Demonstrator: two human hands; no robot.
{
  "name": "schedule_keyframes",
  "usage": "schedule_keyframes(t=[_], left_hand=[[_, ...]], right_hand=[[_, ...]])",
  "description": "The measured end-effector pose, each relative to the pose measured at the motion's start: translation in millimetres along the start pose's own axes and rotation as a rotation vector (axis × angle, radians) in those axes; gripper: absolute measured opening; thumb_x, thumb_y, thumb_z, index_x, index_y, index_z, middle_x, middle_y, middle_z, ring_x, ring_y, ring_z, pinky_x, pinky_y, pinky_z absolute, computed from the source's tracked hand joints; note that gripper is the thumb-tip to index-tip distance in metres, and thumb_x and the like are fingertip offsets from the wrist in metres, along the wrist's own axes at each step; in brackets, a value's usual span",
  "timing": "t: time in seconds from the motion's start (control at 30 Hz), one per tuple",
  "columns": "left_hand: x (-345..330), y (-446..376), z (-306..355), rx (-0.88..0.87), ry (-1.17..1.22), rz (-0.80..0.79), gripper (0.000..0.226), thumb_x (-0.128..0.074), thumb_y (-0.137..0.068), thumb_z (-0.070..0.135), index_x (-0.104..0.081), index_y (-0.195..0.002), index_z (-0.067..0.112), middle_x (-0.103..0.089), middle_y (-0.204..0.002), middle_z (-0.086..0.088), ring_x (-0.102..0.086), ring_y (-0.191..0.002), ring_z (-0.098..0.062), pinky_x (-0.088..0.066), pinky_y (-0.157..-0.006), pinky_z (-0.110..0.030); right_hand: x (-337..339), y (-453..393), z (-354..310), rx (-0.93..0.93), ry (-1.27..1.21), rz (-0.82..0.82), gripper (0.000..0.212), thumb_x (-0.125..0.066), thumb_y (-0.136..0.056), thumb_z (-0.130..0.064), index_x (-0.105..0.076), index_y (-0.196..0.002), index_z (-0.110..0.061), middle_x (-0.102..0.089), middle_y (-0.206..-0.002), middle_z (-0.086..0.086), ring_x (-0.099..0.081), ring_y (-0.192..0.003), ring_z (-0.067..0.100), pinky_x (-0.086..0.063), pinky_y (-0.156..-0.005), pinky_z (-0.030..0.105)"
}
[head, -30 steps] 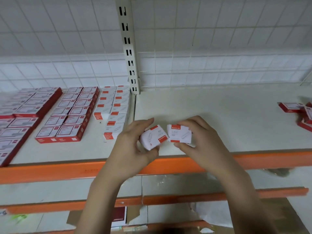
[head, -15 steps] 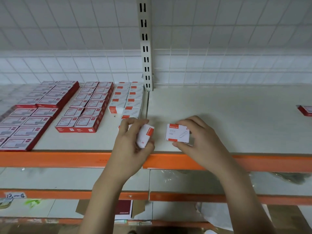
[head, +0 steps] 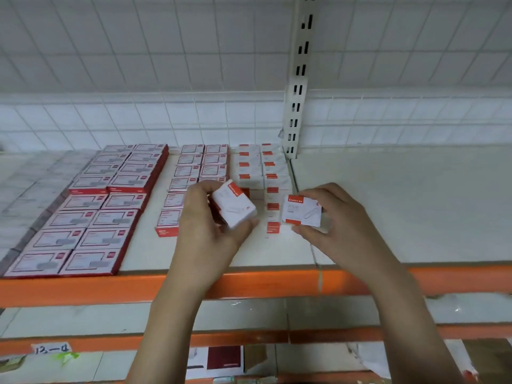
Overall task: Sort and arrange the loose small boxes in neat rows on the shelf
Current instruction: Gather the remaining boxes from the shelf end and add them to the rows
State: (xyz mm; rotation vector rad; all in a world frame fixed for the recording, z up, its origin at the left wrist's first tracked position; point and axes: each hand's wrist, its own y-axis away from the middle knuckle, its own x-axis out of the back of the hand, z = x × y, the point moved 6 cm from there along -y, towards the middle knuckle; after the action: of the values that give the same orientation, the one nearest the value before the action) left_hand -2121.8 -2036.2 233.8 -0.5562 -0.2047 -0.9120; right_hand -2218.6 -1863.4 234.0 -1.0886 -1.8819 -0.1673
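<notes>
**White-and-red boxes go to the front of the two short columns**

Cardboard in each grip: the left hand (head: 213, 225) curls round a tilted small white box with a red corner (head: 235, 206), the right hand (head: 343, 231) pinches its flat twin (head: 302, 212), both above the cream shelf board (head: 277, 253). The person should level the tilted one first (label up), then butt each against the white rows (head: 263, 173).

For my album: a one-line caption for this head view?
Left hand and right hand each hold a small white box beside neat rows.
</notes>
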Motion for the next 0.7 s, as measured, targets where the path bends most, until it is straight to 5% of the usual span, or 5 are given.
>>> schedule_keyframes(t=[0.17,0.3,0.43,0.6,0.7], left_hand=[[42,-12,-15,-0.115,-0.137,0.019,0.072,-0.076,-0.065,0.036,-0.045,-0.128,0.025,-0.045,-0.103,0.010,-0.046,-0.094,0.012,-0.034,-0.076,0.001],[60,-18,-25,-0.135,-0.186,-0.010,0.057,-0.076,-0.065,0.036,-0.052,-0.116,0.028,-0.044,-0.102,0.009,-0.044,-0.091,0.020,-0.031,-0.072,0.005],[73,-20,-36,-0.067,-0.163,-0.019,0.054,-0.076,-0.068,0.035,-0.042,-0.109,0.038,-0.050,-0.092,0.028,-0.051,-0.084,0.013,-0.035,-0.064,0.002],[72,-26,-37,-0.125,-0.187,-0.083,0.054,-0.067,-0.075,0.051,-0.051,-0.122,0.031,-0.050,-0.115,0.012,-0.048,-0.101,-0.001,-0.033,-0.074,-0.004],[66,-29,-43,-0.054,-0.182,-0.148,0.069,-0.079,-0.068,0.037,-0.045,-0.127,0.026,-0.041,-0.120,0.011,-0.041,-0.107,-0.001,-0.030,-0.076,0.001]], right_hand=[[-27,-9,-29,-0.031,-0.019,0.031,0.047,-0.073,-0.077,-0.017,-0.055,-0.121,-0.018,-0.045,-0.108,-0.014,-0.045,-0.103,0.000,-0.029,-0.082,-0.005],[-45,-13,-47,-0.042,0.029,0.011,0.047,-0.071,-0.079,-0.022,-0.054,-0.123,-0.020,-0.045,-0.113,-0.013,-0.046,-0.109,0.003,-0.035,-0.089,0.004],[-55,-18,-56,-0.040,0.133,-0.018,0.051,-0.070,-0.080,-0.029,-0.052,-0.127,-0.021,-0.051,-0.125,-0.005,-0.046,-0.116,0.012,-0.040,-0.098,0.029],[-63,-31,-55,-0.046,0.270,-0.055,0.053,-0.069,-0.080,-0.034,-0.052,-0.128,-0.022,-0.053,-0.130,-0.002,-0.045,-0.119,0.019,-0.036,-0.101,0.036],[-70,-42,-47,-0.049,0.273,-0.115,0.052,-0.069,-0.080,-0.033,-0.052,-0.127,-0.022,-0.055,-0.126,-0.002,-0.045,-0.116,0.018,-0.035,-0.099,0.031]])
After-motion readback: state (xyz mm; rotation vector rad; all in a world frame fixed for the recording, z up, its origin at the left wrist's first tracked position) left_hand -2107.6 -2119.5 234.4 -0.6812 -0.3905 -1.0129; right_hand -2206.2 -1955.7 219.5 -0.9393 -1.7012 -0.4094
